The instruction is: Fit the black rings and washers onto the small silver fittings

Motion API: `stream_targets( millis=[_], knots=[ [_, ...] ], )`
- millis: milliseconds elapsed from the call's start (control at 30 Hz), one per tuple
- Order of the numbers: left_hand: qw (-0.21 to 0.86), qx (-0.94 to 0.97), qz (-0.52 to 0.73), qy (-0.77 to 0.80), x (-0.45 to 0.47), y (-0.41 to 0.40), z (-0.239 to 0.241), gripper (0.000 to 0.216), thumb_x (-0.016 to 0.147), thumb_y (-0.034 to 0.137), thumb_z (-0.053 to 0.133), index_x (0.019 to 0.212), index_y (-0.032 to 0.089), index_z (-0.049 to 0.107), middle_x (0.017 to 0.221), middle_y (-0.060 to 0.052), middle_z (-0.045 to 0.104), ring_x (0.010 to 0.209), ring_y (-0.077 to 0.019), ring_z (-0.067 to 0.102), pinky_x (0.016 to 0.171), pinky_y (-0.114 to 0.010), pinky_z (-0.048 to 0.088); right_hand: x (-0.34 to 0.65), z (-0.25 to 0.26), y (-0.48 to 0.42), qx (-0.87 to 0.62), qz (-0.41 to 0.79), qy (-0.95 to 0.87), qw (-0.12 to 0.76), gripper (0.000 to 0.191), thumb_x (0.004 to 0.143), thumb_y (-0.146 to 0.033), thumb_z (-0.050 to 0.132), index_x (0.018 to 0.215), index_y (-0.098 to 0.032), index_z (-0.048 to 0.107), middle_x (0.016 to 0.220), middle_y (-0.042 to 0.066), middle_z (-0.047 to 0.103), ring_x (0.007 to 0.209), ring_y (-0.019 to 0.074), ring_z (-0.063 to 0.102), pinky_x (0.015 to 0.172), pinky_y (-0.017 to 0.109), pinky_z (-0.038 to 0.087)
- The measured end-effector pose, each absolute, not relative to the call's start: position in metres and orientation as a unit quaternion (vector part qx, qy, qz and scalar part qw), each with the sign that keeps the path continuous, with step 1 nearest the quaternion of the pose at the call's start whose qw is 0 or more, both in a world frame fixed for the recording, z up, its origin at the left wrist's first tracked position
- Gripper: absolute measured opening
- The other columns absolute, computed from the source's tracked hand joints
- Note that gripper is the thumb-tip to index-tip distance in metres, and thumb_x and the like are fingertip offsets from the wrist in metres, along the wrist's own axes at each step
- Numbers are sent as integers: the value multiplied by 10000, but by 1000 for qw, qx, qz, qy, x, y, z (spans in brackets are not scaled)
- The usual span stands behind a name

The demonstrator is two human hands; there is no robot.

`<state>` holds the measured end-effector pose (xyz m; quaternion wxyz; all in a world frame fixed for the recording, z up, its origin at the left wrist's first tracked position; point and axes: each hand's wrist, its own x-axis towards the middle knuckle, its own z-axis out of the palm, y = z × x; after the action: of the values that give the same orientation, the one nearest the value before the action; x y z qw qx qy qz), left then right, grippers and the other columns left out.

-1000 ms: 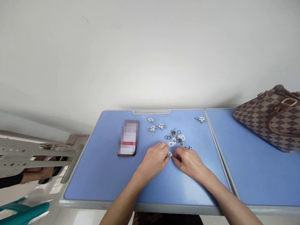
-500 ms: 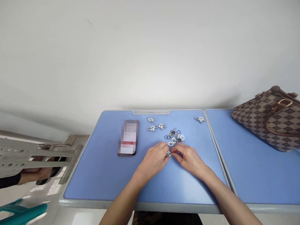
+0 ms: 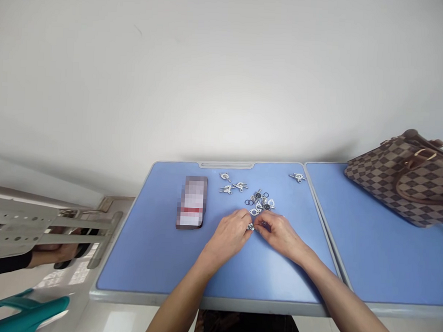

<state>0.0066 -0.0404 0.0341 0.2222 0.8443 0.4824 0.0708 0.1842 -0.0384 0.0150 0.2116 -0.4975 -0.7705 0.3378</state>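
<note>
My left hand (image 3: pixel 232 232) pinches a small silvery metal fitting (image 3: pixel 250 227) low over the blue desk. From the other side, the fingertips of my right hand (image 3: pixel 277 231) are closed at the same fitting; fingers partly cover it. Just beyond my hands lies a small heap of metal parts with black round ends (image 3: pixel 267 206), flat oval metal plates (image 3: pixel 254 212) and black rubber rings (image 3: pixel 249 202). Several similar metal fittings (image 3: pixel 227 189) sit farther back, left of the heap. Another one (image 3: pixel 298 177) rests near the desk's back right corner.
A phone (image 3: pixel 192 204) lies on the left of the blue desk (image 3: pixel 147 260). On the adjoining right desk stands a checkered brown handbag (image 3: pixel 408 179). A white wall rises behind. At the lower left are a teal chair (image 3: pixel 35 314) and another person's foot and leg (image 3: pixel 52 256).
The whole view has shifted slightly, so things appear a little farther right. Both hands stay together at the fitting, with only tiny finger movement.
</note>
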Motion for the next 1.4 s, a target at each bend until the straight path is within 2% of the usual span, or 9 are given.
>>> stream_targets(
  millis=[200,300,500,633,767,933,1000,1133,1400],
  knots=[
    [211,846,65,485,6,-42,35,60,868,141,498,891,182,534,952,-19,577,892,-179,577,750,-293,463,180,13,-39,-515,351,-751,217,108,827,-142,520,755,-196,579,771,5,624,679,142,552,635,261,405],
    [207,847,64,485,6,-42,34,54,869,143,497,888,181,532,951,-21,575,888,-180,575,739,-293,460,184,15,-40,-518,396,-714,254,50,827,-213,548,796,-200,585,751,-1,601,650,139,518,594,254,391],
    [209,850,71,478,5,-41,32,49,868,146,493,867,185,523,933,-20,574,866,-177,568,721,-288,453,204,22,-33,-447,568,-580,376,224,910,-304,423,1038,-208,580,910,27,577,640,119,493,612,266,430],
    [214,850,70,476,5,-40,32,46,864,149,494,867,183,525,933,-21,574,864,-177,566,725,-288,453,208,27,-29,-406,626,-547,380,264,910,-395,487,962,-183,635,829,37,588,707,146,548,703,301,461],
    [214,851,67,474,5,-39,33,51,861,148,491,861,182,529,930,-19,571,863,-177,561,718,-288,454,206,30,-31,-413,560,-598,399,297,910,-429,503,914,-207,700,909,53,603,826,165,549,767,308,451],
    [218,852,72,471,5,-38,33,71,866,142,477,876,179,537,938,-21,571,870,-177,557,742,-290,458,202,25,-35,-429,514,-603,434,257,917,-400,507,963,-225,689,865,26,572,584,98,510,610,272,446],
    [221,851,74,471,5,-39,33,75,869,144,473,882,178,539,943,-24,572,874,-177,558,752,-290,460,199,22,-37,-421,507,-604,449,234,929,-372,493,940,-214,667,872,21,585,538,84,519,604,274,452],
    [222,850,76,471,5,-39,33,71,873,154,479,889,173,545,950,-30,573,882,-181,561,762,-292,463,195,21,-39,-409,497,-625,443,203,950,-331,461,921,-206,618,798,6,592,579,104,566,642,275,459],
    [215,853,72,471,5,-38,32,81,874,159,483,911,181,551,949,-29,571,880,-184,563,749,-293,466,194,19,-39,-413,439,-688,405,206,969,-317,415,916,-203,578,827,15,573,615,104,527,648,263,436]
  ],
)
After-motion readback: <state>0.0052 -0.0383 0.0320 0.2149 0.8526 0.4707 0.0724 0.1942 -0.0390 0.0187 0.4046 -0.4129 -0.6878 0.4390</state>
